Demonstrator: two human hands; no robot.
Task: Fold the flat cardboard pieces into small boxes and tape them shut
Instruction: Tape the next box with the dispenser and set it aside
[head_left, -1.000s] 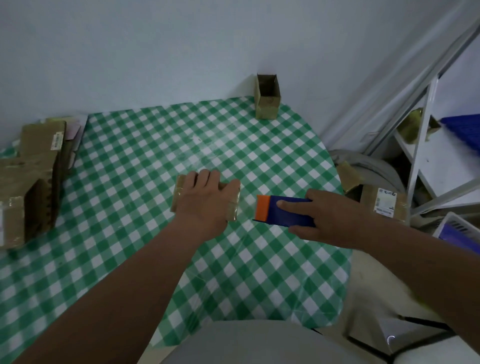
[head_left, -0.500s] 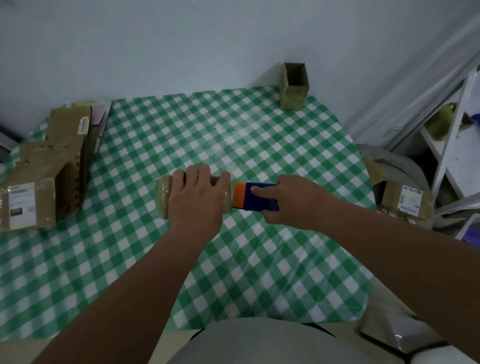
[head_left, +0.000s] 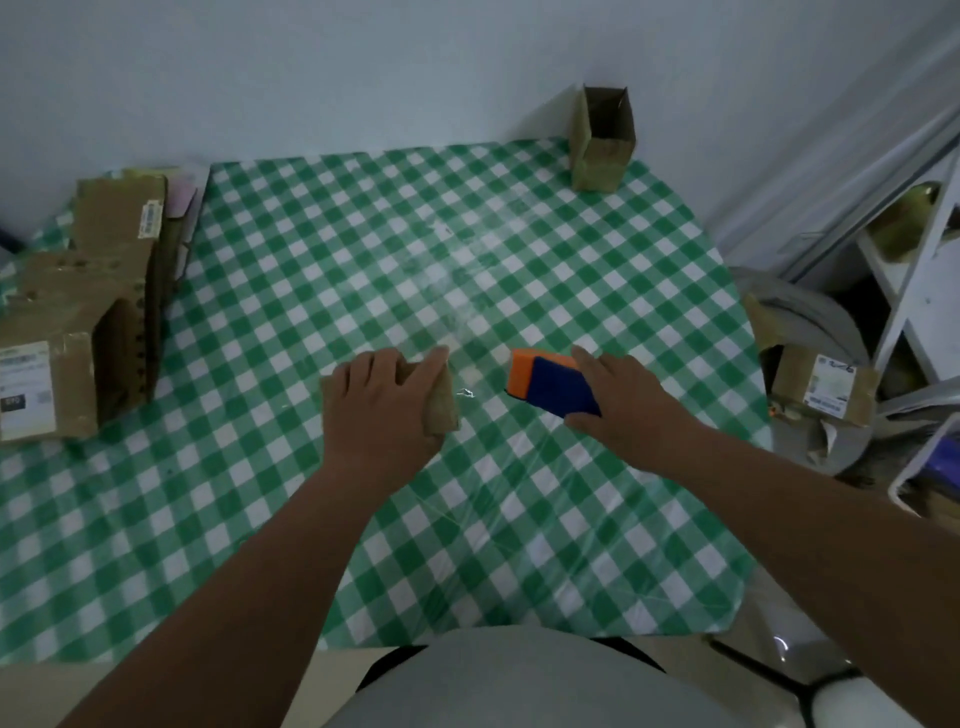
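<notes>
A: So, where do you stand? Your left hand lies on top of the small box, fingers curled over its far edge and thumb along the right end, holding it down on the desk.

B: And my right?

A: Your right hand grips the blue and orange tape dispenser, forefinger laid along its top, thumb underneath. The orange end points left, toward the box.

B: Which way does the box lie from the dispenser?

A: Directly to its left, near but apart, with a strip of checked cloth between them. A thin glinting wisp shows in that gap; it may be a tape end, though I cannot tell for sure. The box's long axis seems to run left to right, roughly in line with the dispenser, but your hand hides most of it.

B: So what does the next move turn on?

A: My judgement: if another strip is needed, the dispenser must travel leftward along that axis while your left hand keeps the box pinned. If the seam is done, the box is ready to join the others at the left edge. I cannot see the seam.
</notes>
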